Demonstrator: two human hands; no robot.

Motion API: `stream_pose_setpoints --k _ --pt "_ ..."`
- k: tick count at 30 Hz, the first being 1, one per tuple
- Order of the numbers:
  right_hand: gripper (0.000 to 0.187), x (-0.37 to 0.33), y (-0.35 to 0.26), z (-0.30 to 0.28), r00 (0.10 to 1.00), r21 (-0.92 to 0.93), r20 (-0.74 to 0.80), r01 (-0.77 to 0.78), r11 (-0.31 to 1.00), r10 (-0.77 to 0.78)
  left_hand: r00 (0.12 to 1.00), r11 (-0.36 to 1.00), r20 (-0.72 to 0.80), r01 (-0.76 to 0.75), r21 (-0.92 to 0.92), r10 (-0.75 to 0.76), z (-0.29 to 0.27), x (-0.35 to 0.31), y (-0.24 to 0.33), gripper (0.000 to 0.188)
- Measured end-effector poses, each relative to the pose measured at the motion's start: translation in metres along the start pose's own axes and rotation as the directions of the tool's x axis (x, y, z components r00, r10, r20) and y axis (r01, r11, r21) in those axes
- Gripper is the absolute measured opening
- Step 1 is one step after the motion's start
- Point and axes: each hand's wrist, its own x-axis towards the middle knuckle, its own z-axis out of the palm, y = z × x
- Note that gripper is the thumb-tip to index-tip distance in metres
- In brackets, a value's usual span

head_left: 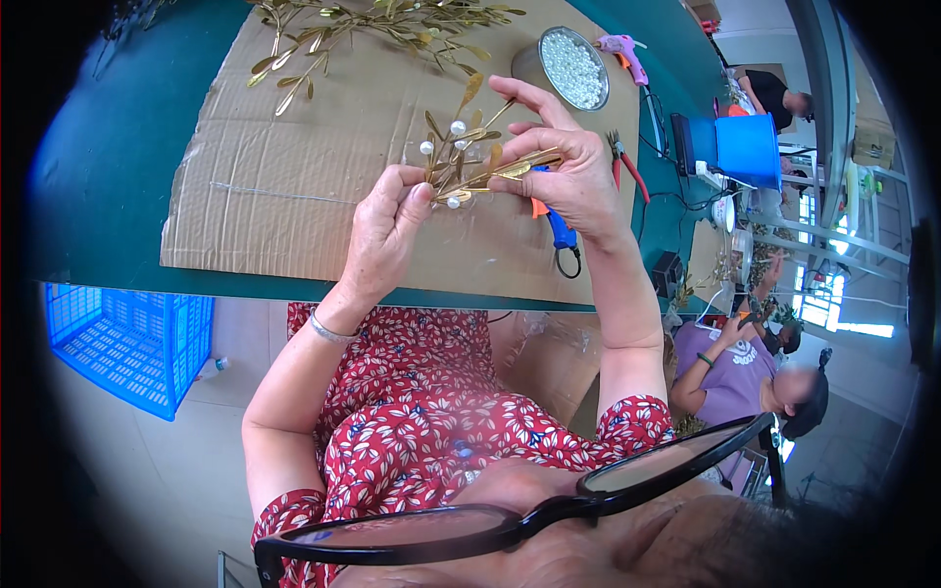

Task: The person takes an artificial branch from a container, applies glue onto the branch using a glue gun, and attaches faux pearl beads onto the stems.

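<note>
Over the cardboard sheet [284,157], my left hand [384,230] pinches a gold artificial leaf sprig [469,176] near one end. White pearl beads [458,128] sit among its leaves. My right hand [573,176] grips the sprig's other side between thumb and fingers, with the index finger raised off it. Partly hidden behind that hand lies a blue glue gun [561,230] with an orange part. Up at the far right of the cardboard stands a round metal bowl [520,67] of loose white pearl beads [576,69].
More gold leaf sprigs [382,34] lie at the far edge. Red-handled pliers [632,167] and a pink glue gun [624,54] rest on the right, near black cables. A blue bin [747,149] stands beyond. Below left is a blue crate [137,338]. Other people [725,367] sit at right.
</note>
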Motion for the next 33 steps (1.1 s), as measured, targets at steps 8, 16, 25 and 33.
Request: stream_pose_setpoints --k 8,16,25,33 --pt "0.025 -0.002 0.008 -0.001 0.992 -0.043 -0.006 0.124 0.991 -0.124 1.000 1.000 0.002 -0.011 -0.002 0.011 0.001 0.000 0.001 0.018" --pt "0.025 -0.001 0.016 0.002 0.986 0.058 -0.027 0.165 0.985 -0.163 1.000 0.999 -0.002 -0.021 0.043 0.021 0.001 -0.001 0.004 0.016" --pt "0.022 0.001 0.017 0.002 0.996 0.139 0.024 0.081 0.987 -0.085 1.000 1.000 0.005 0.019 0.002 -0.019 -0.001 0.000 0.002 0.016" --pt "0.025 -0.001 0.012 -0.003 0.995 0.151 0.080 -0.079 0.985 0.067 0.999 1.000 0.023 -0.028 -0.008 0.028 0.000 0.001 0.004 0.017"
